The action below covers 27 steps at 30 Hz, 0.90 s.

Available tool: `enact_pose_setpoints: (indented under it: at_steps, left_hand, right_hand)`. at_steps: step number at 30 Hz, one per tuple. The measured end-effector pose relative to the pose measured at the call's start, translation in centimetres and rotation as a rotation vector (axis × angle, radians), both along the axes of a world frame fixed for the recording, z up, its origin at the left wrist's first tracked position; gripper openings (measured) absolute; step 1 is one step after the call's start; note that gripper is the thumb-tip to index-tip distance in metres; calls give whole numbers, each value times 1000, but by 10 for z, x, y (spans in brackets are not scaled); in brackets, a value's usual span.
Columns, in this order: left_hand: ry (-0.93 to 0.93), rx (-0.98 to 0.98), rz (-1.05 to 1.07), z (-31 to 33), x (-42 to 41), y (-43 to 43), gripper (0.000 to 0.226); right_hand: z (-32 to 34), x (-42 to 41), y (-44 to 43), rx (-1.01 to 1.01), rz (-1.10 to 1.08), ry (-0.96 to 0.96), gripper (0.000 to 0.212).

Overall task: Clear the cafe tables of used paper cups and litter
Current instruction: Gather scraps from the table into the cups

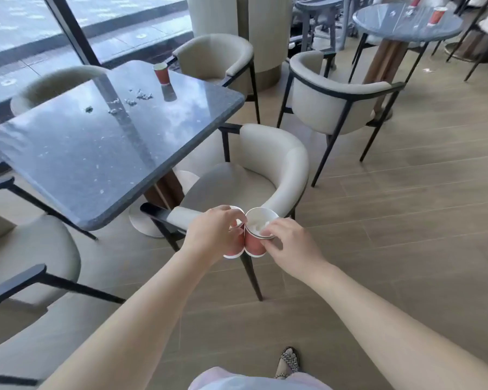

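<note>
A cafe room with a pale wood-plank floor and a window wall along the left. A square dark stone surface fills the left middle, glossy and speckled with pale crumbs. Cream armchairs on black frames ring it: the nearest chair stands at its right edge, and a far chair stands by its far right corner. A third chair sits between the two surfaces, its back to the camera. Behind the far chair rises a broad cream pillar. At the top right stands a round dark surface.

A red paper cup, the far cup, stands upright near the square surface's far right corner. Just beside it, toward the far edge's middle, lie shredded litter scraps. Another red cup, the distant cup, stands upright near the round surface's right edge.

In the air in front of the nearest chair's armrest, off the square surface's near right corner, two red cups with white rims are held upright, their sides touching. The left hand is curled round the left cup from its outer side. The right hand pinches the rim of the right cup with its fingertips. A sandalled foot shows on the floor at the bottom edge.
</note>
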<state>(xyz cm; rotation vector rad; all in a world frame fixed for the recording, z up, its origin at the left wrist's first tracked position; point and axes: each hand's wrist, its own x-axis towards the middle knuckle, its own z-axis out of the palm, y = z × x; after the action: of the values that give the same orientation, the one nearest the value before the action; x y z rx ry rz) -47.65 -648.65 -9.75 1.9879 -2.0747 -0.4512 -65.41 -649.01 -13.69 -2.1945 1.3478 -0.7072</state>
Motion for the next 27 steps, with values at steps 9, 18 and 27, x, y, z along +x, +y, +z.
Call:
enact_pose_setpoints:
  at_steps: [9, 18, 27]
  left_hand:
    - [78, 51, -161, -14, -130, -84, 15]
    - [122, 12, -220, -17, -199, -220, 13]
    - [144, 2, -273, -3, -259, -399, 20]
  right_hand:
    - [-2, -139, -62, -34, -189, -4, 20]
    - [-8, -212, -173, -4, -282, -17, 18]
    - [17, -266, -352, -38, -328, 18, 16]
